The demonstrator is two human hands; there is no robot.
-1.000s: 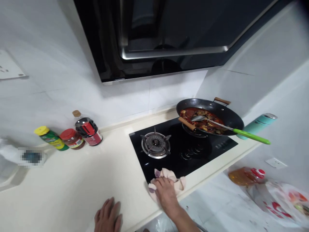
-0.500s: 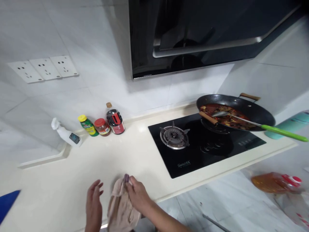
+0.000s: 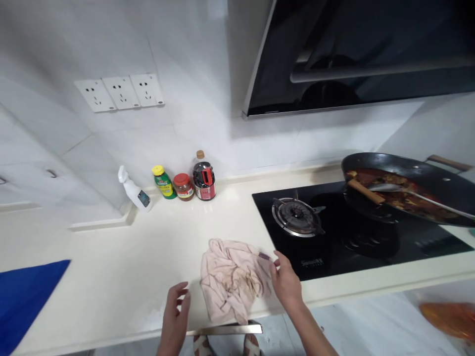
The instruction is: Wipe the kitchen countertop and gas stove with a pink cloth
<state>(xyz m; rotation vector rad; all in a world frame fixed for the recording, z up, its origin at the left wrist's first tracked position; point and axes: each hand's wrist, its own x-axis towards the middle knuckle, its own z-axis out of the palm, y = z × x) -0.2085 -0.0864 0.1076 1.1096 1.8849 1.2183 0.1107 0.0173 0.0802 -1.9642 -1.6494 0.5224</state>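
Note:
A crumpled pale pink cloth [image 3: 230,279] with brownish stains lies on the cream counter [image 3: 148,267] near its front edge. My right hand [image 3: 287,282] is at the cloth's right edge, beside a small purple tag [image 3: 264,256], with thumb and fingers pinching the slightly blurred border. To the left of the cloth is my left hand [image 3: 176,311], holding nothing, its fingers loosely curved and apart. It does not touch the cloth.
A black gas hob [image 3: 334,257] lies to the right, bearing a wok [image 3: 426,173] of reddish food with a long-handled spatula [image 3: 438,200]. Along the wall stand a spray bottle [image 3: 135,190], a green bottle [image 3: 165,183], a red-lidded jar [image 3: 183,188] and a dark sauce bottle [image 3: 204,180]. A blue cloth [image 3: 29,296] lies left.
The cloth, hanging bunched from my right hand before, now lies spread in a heap on the counter. My hands have moved farther apart, and the view has swung left.

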